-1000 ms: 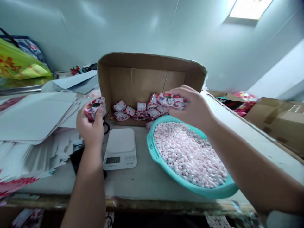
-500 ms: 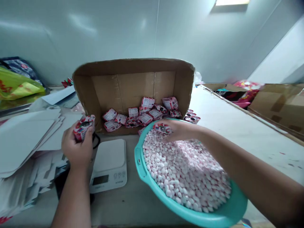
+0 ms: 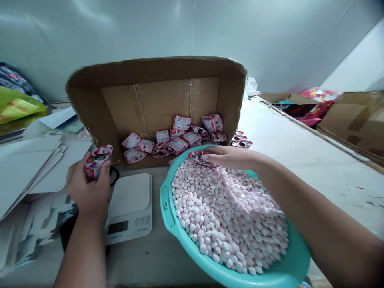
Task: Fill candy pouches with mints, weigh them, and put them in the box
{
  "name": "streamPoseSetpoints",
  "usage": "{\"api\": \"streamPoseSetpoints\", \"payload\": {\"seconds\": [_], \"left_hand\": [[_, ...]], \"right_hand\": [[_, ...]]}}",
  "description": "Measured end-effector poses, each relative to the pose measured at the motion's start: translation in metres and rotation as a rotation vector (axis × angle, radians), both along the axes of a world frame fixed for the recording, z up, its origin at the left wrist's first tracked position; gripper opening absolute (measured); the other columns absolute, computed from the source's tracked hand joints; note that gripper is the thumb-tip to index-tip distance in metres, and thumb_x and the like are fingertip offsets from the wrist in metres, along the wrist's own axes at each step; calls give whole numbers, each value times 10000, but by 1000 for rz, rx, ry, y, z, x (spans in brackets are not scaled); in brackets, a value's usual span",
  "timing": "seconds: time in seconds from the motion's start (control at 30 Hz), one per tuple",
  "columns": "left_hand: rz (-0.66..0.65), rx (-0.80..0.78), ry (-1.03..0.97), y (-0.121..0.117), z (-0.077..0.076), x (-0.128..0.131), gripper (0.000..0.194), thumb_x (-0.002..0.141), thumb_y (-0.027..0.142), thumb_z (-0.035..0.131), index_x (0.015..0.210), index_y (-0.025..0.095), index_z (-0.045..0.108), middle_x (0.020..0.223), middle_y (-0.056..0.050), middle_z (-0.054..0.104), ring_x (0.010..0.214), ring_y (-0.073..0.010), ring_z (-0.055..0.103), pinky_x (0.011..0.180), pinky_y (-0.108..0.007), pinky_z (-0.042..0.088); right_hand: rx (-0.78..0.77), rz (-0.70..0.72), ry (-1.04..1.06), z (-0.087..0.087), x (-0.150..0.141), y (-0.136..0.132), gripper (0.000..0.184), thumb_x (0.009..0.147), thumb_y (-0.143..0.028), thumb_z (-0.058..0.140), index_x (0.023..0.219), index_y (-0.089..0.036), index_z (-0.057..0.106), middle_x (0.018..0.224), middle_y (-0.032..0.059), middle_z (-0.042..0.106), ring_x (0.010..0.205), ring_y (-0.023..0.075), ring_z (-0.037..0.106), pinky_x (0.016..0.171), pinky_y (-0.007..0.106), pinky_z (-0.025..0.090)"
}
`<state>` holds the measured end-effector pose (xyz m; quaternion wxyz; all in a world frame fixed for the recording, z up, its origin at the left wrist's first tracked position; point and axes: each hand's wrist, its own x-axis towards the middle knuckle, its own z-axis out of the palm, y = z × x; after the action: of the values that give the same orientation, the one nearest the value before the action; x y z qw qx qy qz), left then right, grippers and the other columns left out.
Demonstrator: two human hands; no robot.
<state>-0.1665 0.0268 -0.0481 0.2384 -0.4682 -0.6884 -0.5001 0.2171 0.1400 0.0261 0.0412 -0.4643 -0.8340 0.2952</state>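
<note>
My left hand (image 3: pixel 88 182) grips a small red printed candy packet (image 3: pixel 97 162) that has a dark oval opening on top. To the right of that hand lies a white kitchen scale (image 3: pixel 129 206) with nothing on its plate. A turquoise basin (image 3: pixel 192 244) holds a heap of white and pink candies (image 3: pixel 222 218). At the basin's far edge, just over the candies, my right hand (image 3: pixel 223 156) is closed around a second candy packet (image 3: pixel 199 157), which lies nearly level. My right fingers partly cover it.
Behind the basin a cardboard box (image 3: pixel 120 108) lies on its side with several filled packets (image 3: pixel 178 145) inside. More packets (image 3: pixel 241 143) stand beside it on the right. Stacked white card sheets (image 3: pixel 27 164) fill the left. Another carton (image 3: pixel 357 120) is at the far right.
The view has shifted, so the box and basin appear farther left. My right hand has flattened over its packet at the basin's far edge. My left hand still holds its packet.
</note>
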Motion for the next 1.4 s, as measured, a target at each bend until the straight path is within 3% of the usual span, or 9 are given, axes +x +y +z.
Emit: {"api": "streamPoseSetpoints", "payload": {"seconds": [0.13, 0.3, 0.47, 0.63, 0.9, 1.03, 1.17, 1.3, 1.4], "left_hand": [[-1, 33, -27, 1, 0, 1, 526, 817, 460, 693, 1281, 214, 668, 1152, -106, 711, 1092, -314, 665, 1024, -477, 510], [-32, 12, 3, 2, -1, 1, 478, 806, 448, 698, 1227, 225, 669, 1146, -96, 705, 1083, -303, 660, 1027, -464, 495], [-76, -5, 20, 0, 0, 2, 441, 873, 430, 652, 1249, 199, 633, 1192, -117, 680, 1135, -308, 637, 1050, -481, 469], [-87, -37, -16, -4, 2, 5, 424, 925, 449, 596, 1307, 266, 596, 1237, -115, 662, 1187, -329, 621, 1055, -514, 462], [-107, -82, -23, -5, 3, 7, 420, 919, 471, 593, 1272, 245, 619, 1220, -114, 671, 1214, -322, 621, 1072, -498, 463], [-106, -58, -23, -2, 2, 6, 412, 910, 451, 628, 1261, 237, 637, 1189, -127, 687, 1170, -323, 641, 1046, -518, 483], [-108, 3, -5, 1, -1, 3, 438, 905, 465, 649, 1245, 190, 662, 1135, -152, 702, 1111, -318, 656, 1015, -515, 498], [-116, 8, 12, 2, -3, 1, 449, 913, 451, 646, 1262, 169, 655, 1135, -156, 692, 1115, -315, 646, 1019, -499, 490], [-119, 3, 27, 3, -4, 1, 447, 905, 448, 651, 1249, 162, 660, 1098, -149, 697, 1082, -311, 653, 998, -480, 494]], "right_hand": [[116, -30, 39, 1, -5, -6, 518, 873, -564, 621, 1292, -261, 654, 1189, 64, 736, 1013, 300, 705, 828, 399, 579], [342, -57, 199, 1, -7, -11, 565, 787, -443, 722, 1310, -251, 627, 1277, 93, 654, 1123, 293, 650, 932, 404, 558], [469, 164, 99, -2, -7, -13, 565, 728, -193, 686, 1288, -267, 659, 1194, 97, 581, 1073, 262, 632, 955, 386, 545], [625, 152, 127, -4, -8, -13, 551, 734, -168, 664, 1277, -260, 671, 1192, 111, 543, 1106, 284, 590, 961, 425, 536], [687, 129, 178, -8, -10, -12, 553, 775, -168, 657, 1322, -247, 653, 1230, 119, 536, 1163, 284, 573, 1032, 423, 502], [591, 170, 153, -11, -10, -7, 534, 759, -156, 681, 1285, -246, 684, 1189, 112, 566, 1069, 268, 627, 976, 395, 539], [708, 124, 230, -15, -9, -3, 551, 725, -113, 685, 1265, -222, 697, 1222, 124, 569, 1142, 296, 601, 1026, 419, 513], [634, 174, 155, -17, -9, -4, 531, 741, -143, 706, 1264, -234, 701, 1196, 116, 594, 1081, 283, 637, 1006, 408, 531], [698, 115, 163, -18, -11, -6, 595, 756, -160, 699, 1346, -217, 645, 1255, 135, 580, 1164, 315, 604, 1038, 439, 514]]}}
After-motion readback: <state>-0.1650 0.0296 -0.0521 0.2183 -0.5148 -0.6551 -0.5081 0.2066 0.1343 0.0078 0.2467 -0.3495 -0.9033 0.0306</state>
